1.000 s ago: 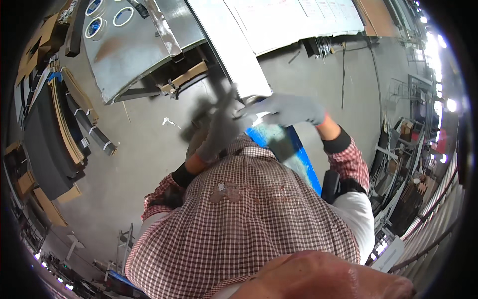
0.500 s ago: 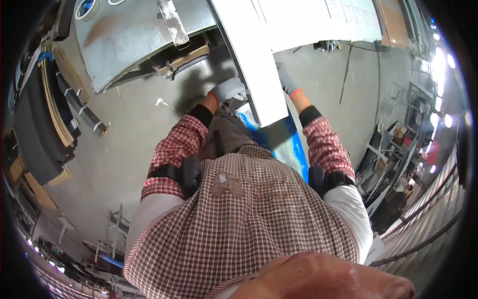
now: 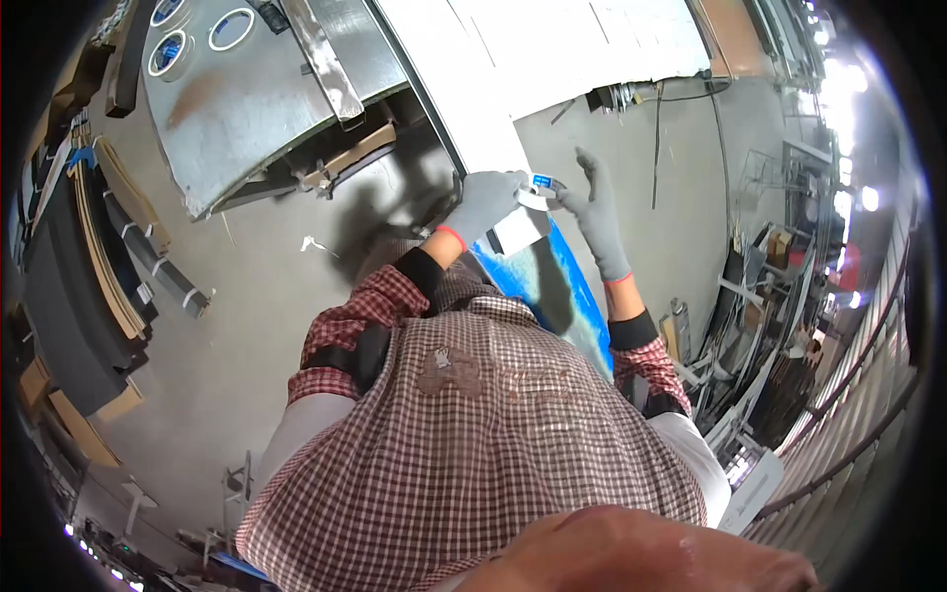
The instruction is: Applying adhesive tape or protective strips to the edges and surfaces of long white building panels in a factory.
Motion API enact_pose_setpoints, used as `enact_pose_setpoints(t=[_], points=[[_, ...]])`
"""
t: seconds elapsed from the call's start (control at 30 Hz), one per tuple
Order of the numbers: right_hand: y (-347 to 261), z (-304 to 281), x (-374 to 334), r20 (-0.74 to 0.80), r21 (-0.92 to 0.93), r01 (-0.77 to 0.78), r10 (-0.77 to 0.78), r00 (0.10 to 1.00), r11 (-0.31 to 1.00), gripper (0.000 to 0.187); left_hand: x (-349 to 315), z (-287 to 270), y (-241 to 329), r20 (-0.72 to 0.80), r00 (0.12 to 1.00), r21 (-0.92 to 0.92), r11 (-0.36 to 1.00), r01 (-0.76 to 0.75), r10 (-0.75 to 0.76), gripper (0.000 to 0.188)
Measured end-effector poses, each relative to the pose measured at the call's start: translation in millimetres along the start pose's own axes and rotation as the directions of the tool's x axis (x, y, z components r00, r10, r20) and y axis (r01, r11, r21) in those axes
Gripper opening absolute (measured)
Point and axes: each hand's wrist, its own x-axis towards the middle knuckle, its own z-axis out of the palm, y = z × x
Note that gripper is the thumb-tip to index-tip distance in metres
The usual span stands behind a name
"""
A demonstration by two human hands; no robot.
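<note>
Right hand (image 3: pixel 598 214) drawn back, fingers spread beside tape roll (image 3: pixel 532 200); left hand (image 3: pixel 485 200) curled, hold unclear.

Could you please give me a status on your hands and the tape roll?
Left hand over white panel, hiding part of its near end. Tape roll between both hands; whose grip, unclear. Right hand beside it, fingers apart.
</note>
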Motion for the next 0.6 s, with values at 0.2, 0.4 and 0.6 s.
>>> enact_pose_setpoints(t=[0.2,0.4,0.6], points=[[16,-46,91,0.516,-0.667,0.269,0.171,0.839,0.695,0.024,-1,-16,10,0.086,0.981,0.097,0.982,0.164,-0.172,0.068],[161,-150,165,0.528,-0.841,0.526,0.398,0.751,0.123,0.018,10,-39,16,-0.136,0.989,-0.101,0.994,0.043,-0.056,0.036],[64,-64,89,0.393,-0.877,0.214,0.388,0.834,0.429,0.025,-39,41,0,-0.117,0.844,-0.301,0.828,0.473,-0.524,0.101]])
